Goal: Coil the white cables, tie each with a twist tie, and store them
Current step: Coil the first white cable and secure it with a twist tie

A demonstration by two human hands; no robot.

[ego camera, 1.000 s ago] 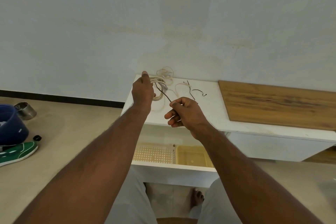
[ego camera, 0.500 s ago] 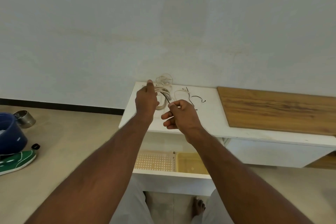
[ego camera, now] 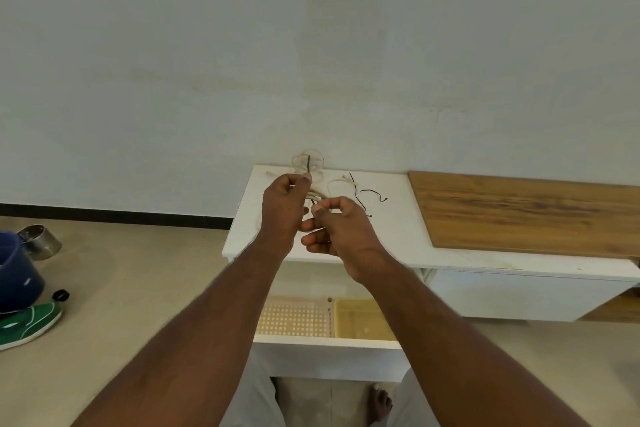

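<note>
light: soft, even, bright daylight | shadows: faint, deepest under white cabinet (ego camera: 398, 253) top | glare: none | blur: slight softness throughout, forearms smeared below cabinet | distortion: wide-angle bowing toward frame edges

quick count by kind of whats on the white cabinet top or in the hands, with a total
white cables: 3, the coil held in the left hand and right hand, a loose coil by the wall, a small loop
dark twist ties: 3, one on the held coil, two lying loose
wooden board: 1
total: 7
</note>
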